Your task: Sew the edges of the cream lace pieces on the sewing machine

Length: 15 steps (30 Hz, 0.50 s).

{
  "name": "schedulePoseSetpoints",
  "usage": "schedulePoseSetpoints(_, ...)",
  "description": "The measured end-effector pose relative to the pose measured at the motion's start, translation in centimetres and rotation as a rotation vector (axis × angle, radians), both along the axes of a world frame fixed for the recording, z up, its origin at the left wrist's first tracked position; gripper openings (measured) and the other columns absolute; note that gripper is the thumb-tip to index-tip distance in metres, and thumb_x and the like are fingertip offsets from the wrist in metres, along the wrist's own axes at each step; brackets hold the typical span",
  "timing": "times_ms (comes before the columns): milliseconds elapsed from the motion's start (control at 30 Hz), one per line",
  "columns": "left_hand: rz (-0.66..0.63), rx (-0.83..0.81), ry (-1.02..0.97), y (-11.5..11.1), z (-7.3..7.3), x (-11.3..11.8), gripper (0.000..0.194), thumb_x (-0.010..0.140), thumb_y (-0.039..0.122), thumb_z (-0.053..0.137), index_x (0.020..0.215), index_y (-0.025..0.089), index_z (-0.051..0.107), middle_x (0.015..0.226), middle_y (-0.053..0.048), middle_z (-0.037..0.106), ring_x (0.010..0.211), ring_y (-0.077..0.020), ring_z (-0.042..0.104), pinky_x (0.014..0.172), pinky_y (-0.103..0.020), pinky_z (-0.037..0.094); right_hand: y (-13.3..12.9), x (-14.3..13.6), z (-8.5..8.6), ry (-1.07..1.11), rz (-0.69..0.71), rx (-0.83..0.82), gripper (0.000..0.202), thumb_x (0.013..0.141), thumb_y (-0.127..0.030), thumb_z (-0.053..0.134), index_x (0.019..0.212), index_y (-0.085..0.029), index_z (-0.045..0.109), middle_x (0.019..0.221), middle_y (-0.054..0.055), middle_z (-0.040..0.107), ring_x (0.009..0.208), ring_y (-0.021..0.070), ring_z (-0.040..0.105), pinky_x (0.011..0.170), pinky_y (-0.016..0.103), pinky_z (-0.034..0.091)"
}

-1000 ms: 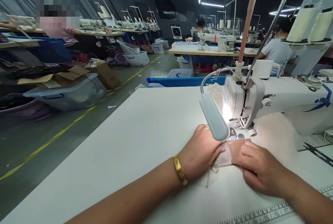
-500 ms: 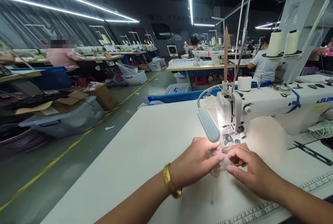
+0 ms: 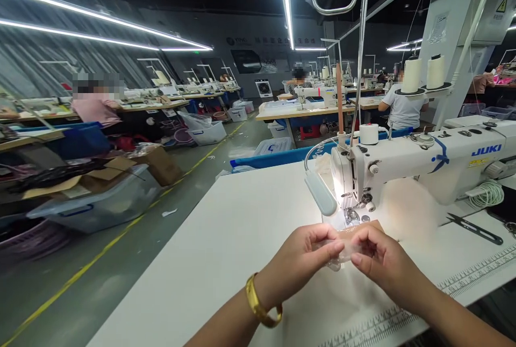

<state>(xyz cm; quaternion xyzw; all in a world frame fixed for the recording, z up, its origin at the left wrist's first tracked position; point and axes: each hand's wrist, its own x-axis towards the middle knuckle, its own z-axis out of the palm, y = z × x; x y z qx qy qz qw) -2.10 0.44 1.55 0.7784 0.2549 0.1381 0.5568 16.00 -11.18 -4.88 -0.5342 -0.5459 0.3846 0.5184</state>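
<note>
Between my two hands, just in front of the sewing machine [image 3: 397,161], is a thin, see-through whitish piece [image 3: 346,253], plastic or sheer cloth. My left hand [image 3: 302,253] pinches its left side between thumb and fingers; a gold bangle circles that wrist. The thumb and curled fingers of my right hand [image 3: 389,263] grip its right side. Behind the fingertips lies a flat brown piece [image 3: 374,225], partly covered by my hands. The lit presser foot [image 3: 351,216] stands just beyond it.
Black thread snips [image 3: 475,228] lie on the white table [image 3: 193,261] at right, with a ruler strip [image 3: 403,309] along the near edge. A grey lamp head [image 3: 321,193] hangs left of the needle. Thread cones [image 3: 411,75] stand behind the machine. People sew at other tables.
The view has tilted up and shifted slightly. My hands have drawn a little apart, showing more of the see-through piece and the brown piece. Both hands keep their grip.
</note>
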Motion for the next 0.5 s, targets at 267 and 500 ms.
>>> schedulePoseSetpoints(267, 0.061, 0.044, 0.004, 0.64, -0.74, -0.77, 0.040, 0.089, 0.054, 0.066, 0.074, 0.017, 0.064, 0.071, -0.001, 0.063, 0.071, -0.0167, 0.056, 0.067, -0.028, 0.043, 0.91, -0.54, -0.32, 0.005, -0.100, 0.025, 0.020, 0.097, -0.042, 0.065, 0.092, -0.022, 0.063, 0.094, 0.002, 0.058, 0.087, 0.0200, 0.055, 0.080, 0.035, 0.049)
schedulePoseSetpoints(500, 0.057, 0.096, -0.014, 0.53, -1.01, -0.90, 0.039, 0.090, 0.053, 0.065, 0.077, 0.016, 0.067, 0.072, -0.001, 0.063, 0.071, -0.0169, 0.055, 0.068, -0.029, 0.042, 0.64, -0.67, -0.29, -0.018, -0.105, 0.039, 0.030, 0.100, -0.048, 0.059, 0.084, -0.023, 0.058, 0.084, -0.001, 0.055, 0.078, 0.0183, 0.050, 0.070, 0.032, 0.042)
